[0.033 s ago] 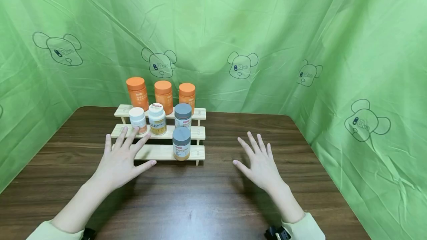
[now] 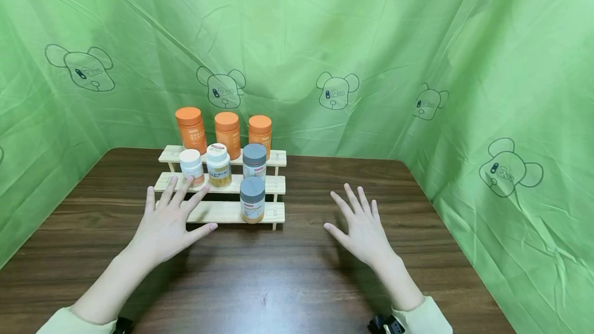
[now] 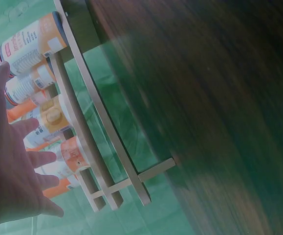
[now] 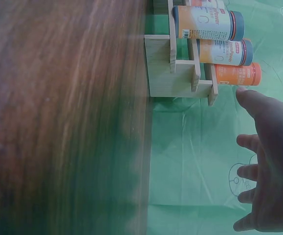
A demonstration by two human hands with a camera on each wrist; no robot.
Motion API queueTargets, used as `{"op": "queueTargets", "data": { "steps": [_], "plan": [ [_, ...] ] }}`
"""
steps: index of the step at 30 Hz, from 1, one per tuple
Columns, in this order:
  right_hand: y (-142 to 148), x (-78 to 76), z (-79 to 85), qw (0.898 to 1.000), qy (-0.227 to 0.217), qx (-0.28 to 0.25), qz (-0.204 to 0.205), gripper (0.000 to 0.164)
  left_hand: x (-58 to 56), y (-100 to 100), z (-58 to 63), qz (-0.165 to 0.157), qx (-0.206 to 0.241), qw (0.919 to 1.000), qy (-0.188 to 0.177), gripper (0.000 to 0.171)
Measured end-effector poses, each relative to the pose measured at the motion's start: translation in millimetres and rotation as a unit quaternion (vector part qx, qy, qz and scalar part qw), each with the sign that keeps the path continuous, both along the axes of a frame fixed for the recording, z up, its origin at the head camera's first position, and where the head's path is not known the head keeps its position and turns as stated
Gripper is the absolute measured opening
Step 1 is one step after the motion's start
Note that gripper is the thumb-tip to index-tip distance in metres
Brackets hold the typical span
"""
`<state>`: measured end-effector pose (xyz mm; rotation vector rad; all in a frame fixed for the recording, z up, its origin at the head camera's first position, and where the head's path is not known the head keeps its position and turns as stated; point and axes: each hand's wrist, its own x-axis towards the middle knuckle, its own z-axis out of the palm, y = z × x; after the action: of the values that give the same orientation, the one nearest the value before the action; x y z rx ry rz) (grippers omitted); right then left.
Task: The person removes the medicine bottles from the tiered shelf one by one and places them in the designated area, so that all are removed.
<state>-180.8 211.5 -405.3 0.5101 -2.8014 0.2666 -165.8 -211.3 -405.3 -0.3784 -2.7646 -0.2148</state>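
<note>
Green cloth backdrop (image 2: pixel 371 30) with printed bear heads hangs behind and at both sides. Dark wood-grain tabletop (image 2: pixel 278 282), wide bare room at front and right edge. Three-step pale wooden rack (image 2: pixel 223 212) toward the back-left. Top step: three orange bottles (image 2: pixel 227 133). Middle step: two white-capped bottles (image 2: pixel 218 165), one grey-capped. Bottom step: grey-capped bottle (image 2: pixel 252 200); label text too small to read. Left hand (image 2: pixel 169 223) spread, fingers over the rack's left end, probably touching. Right hand (image 2: pixel 364 228) spread, flat over bare wood, holding nothing.
</note>
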Motion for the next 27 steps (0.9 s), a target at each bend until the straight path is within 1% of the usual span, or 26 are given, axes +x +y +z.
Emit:
{"op": "queueTargets", "data": {
  "steps": [6,14,19,23,27],
  "plan": [
    [1.8,1.9,1.1,1.000,0.002,0.000,-0.001,0.073,0.7,0.8,2.2,-0.005,0.001,1.0000,0.007,0.085],
    [1.3,3.7,3.9,1.000,0.002,-0.009,0.004,0.072,-0.7,2.3,4.2,-0.004,-0.001,1.0000,0.003,0.085],
    [-0.9,3.2,7.8,1.000,0.010,-0.014,0.009,0.072,0.0,1.2,9.0,-0.007,-0.004,1.0000,0.002,0.084],
    [-5.3,0.9,15.7,1.000,0.015,-0.020,0.012,0.073,0.1,-2.4,16.0,-0.008,-0.006,0.9999,0.008,0.084],
    [-13.2,-3.8,30.1,0.999,0.021,-0.028,0.019,0.073,-0.4,-11.0,26.2,-0.007,0.000,0.9998,0.018,0.086]
  ]
}}
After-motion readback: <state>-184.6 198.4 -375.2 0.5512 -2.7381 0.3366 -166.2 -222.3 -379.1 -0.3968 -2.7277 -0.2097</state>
